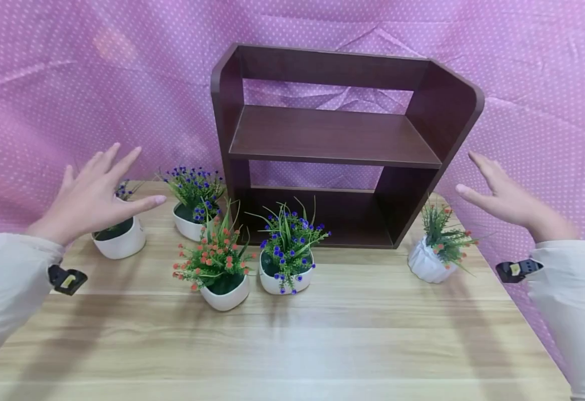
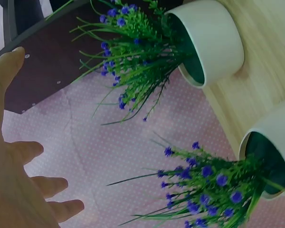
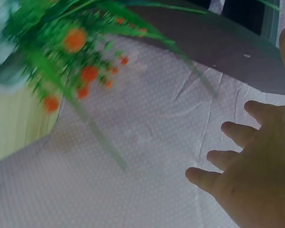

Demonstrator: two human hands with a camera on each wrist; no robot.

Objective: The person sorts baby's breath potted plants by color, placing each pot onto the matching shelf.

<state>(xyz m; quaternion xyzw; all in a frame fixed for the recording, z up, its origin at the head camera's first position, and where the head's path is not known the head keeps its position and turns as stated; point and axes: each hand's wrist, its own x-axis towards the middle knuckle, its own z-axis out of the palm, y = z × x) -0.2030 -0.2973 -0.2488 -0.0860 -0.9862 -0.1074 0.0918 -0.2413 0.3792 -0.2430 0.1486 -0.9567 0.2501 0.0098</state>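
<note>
No text can be read, the yellow patch (image 1: 67, 281) on each wrist device (image 1: 531, 267) being too small.

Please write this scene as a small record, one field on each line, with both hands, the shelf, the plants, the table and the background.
left hand: fingers spread, holding nothing; partly hides the leftmost plant in the head view
right hand: holding nothing, nearest the rightmost plant
shelf: dark brown, two levels, standing on the table
blue-flowered plants: three, white pots
orange-flowered plants: two, white pots
table: light wood grain
background: pink-purple cloth, pale dots
</note>
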